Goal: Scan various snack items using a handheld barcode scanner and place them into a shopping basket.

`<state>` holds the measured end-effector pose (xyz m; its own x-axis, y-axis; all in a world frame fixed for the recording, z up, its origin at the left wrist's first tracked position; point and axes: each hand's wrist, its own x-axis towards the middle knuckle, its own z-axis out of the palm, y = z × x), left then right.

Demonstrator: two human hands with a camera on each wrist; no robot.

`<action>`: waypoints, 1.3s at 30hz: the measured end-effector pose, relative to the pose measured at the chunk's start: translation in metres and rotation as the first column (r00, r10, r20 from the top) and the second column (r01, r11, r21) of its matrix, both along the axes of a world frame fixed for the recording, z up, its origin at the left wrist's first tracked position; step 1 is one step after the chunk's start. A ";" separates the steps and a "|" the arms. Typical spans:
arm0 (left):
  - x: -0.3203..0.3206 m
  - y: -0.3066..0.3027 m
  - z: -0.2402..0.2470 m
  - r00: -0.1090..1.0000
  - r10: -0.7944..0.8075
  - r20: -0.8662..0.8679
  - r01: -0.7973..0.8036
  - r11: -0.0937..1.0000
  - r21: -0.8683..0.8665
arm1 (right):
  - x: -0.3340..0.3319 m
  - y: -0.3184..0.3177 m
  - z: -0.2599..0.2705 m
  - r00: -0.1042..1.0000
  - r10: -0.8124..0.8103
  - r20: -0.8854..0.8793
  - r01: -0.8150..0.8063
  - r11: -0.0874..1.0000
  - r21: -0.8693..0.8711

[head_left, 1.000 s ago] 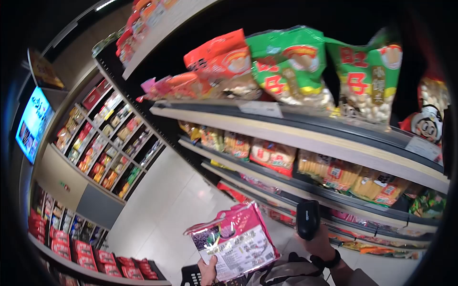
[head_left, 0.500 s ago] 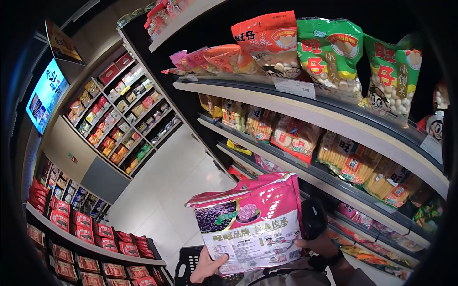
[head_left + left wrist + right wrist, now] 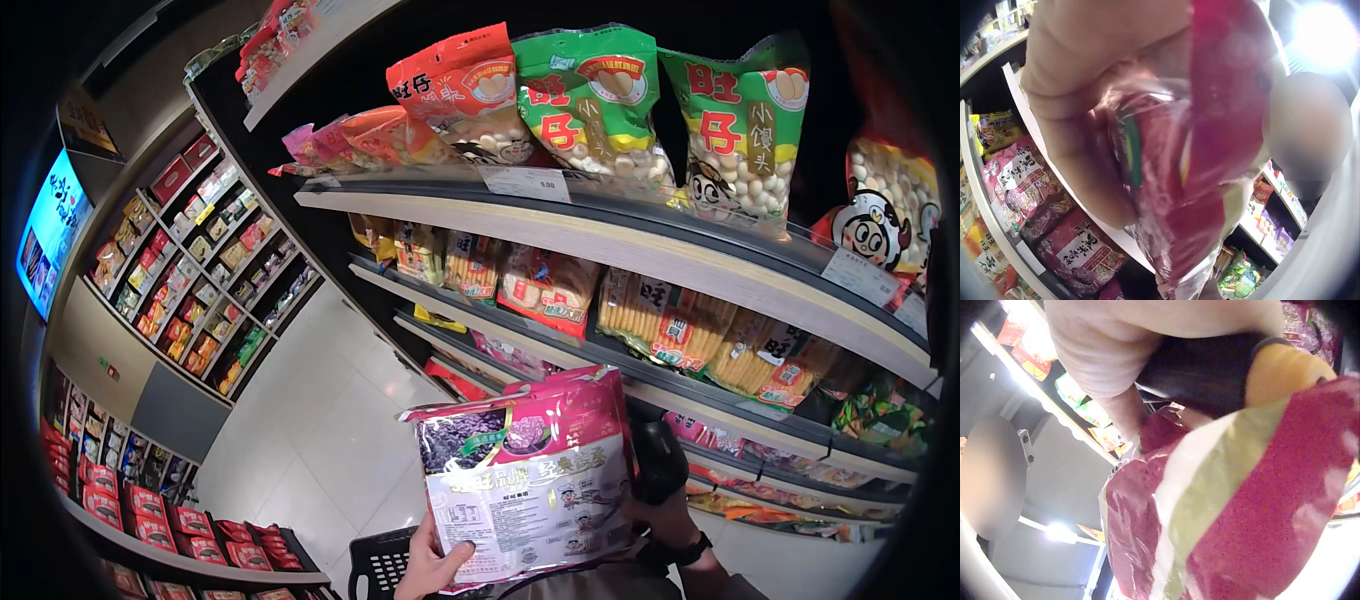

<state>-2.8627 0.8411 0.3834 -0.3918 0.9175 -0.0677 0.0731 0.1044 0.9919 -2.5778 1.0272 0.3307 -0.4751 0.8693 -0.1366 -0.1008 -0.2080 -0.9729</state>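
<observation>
A large pink and white snack bag (image 3: 525,480) is held up in front of the person's body, its printed side with ingredient text and cartoon figures facing the head camera. At its lower left corner the left hand (image 3: 435,565) grips it, thumb over the front. In the left wrist view, curled fingers (image 3: 1063,125) wrap the crinkled plastic. The right hand (image 3: 660,515) grips a black handheld barcode scanner (image 3: 657,462) just beside the bag's right edge. Seen from the right wrist, the scanner's yellow part (image 3: 1288,372) lies close against the bag, which hides some of the fingers.
Shelves (image 3: 640,235) of bagged snacks run along the right, with price labels (image 3: 525,184) on the edge. A black basket (image 3: 385,560) is below the left hand. Pale floor tiles (image 3: 330,400) lead to more shelving (image 3: 190,270) and a lit screen (image 3: 52,230) at left.
The bag has come up and right, closer to the head camera, and now stands beside the scanner, which was apart from it. The head view has swung a little.
</observation>
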 end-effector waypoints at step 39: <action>-0.028 -0.017 -0.008 0.964 0.213 0.158 -0.223 0.974 0.047 | -0.028 0.009 0.019 0.984 0.170 -0.054 -0.158 0.971 0.181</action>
